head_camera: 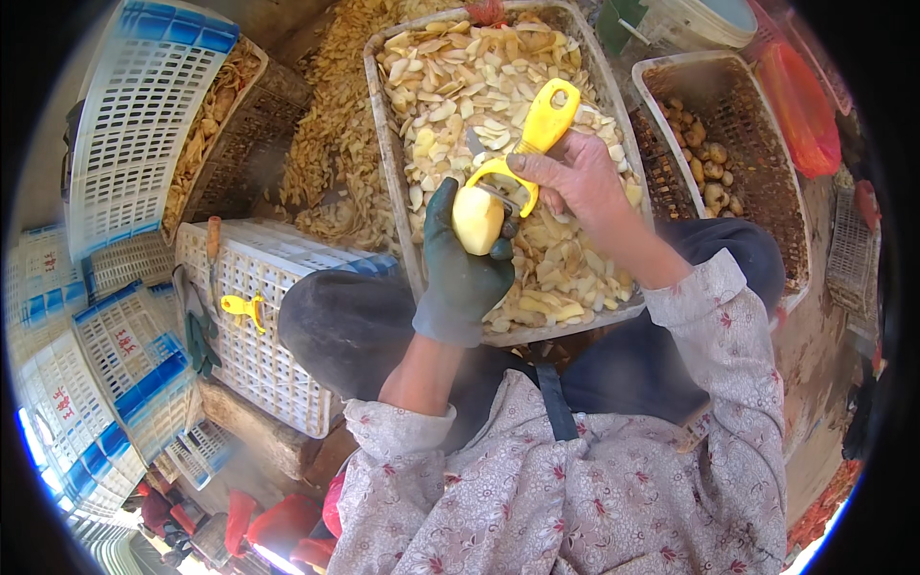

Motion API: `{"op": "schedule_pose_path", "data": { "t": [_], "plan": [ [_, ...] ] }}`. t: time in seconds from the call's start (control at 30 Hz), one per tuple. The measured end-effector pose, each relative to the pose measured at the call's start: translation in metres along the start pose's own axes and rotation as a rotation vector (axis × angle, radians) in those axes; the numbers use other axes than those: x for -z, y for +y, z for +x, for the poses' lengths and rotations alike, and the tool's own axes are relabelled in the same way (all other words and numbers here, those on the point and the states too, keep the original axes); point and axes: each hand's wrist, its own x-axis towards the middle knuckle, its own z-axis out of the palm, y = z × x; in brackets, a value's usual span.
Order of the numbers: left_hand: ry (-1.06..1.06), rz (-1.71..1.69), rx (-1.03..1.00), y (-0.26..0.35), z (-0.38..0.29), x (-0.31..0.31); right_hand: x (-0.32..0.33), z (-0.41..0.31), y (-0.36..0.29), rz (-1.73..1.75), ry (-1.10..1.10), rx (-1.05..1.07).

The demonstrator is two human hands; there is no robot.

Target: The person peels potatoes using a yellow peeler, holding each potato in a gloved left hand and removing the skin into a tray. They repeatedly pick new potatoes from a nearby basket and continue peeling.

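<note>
My left hand (pixel 463 277), in a dark rubber-coated work glove, holds a pale peeled potato (pixel 478 219) upright between thumb and fingers. Bare, my right hand (pixel 578 172) grips a yellow Y-shaped peeler (pixel 548 118), its handle pointing up and away from me. The peeler's blade end is at the potato's upper right side; whether the blade touches the potato is hard to tell. Both hands are above a crate (pixel 388 154) heaped with potato peelings (pixel 460 93), between my knees. Part of a dark flat blade shows behind the peeler.
At right, a dirty crate (pixel 780 208) holds several unpeeled potatoes (pixel 708 162). An upturned white crate (pixel 287 251) at left carries a second yellow peeler (pixel 244 309), a wooden-handled tool (pixel 213 241) and a glove (pixel 198 327). Loose peelings (pixel 330 129) cover the floor beyond. Blue-and-white crates (pixel 129 345) stand further left.
</note>
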Motion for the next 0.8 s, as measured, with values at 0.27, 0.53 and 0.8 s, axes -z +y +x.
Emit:
{"op": "schedule_pose_path", "data": {
  "t": [0.27,0.53,0.8],
  "plan": [
    [-0.148,-0.502,0.435,0.028,-0.006,-0.010,0.000,0.009,0.012,-0.267,0.090,0.081],
    [-0.115,-0.429,0.383,0.029,-0.009,-0.009,0.007,0.027,0.025,-0.238,0.156,0.229],
    [-0.190,0.374,-0.205,0.024,-0.027,-0.020,-0.001,-0.003,0.004,0.018,0.042,0.039]
  ]
}}
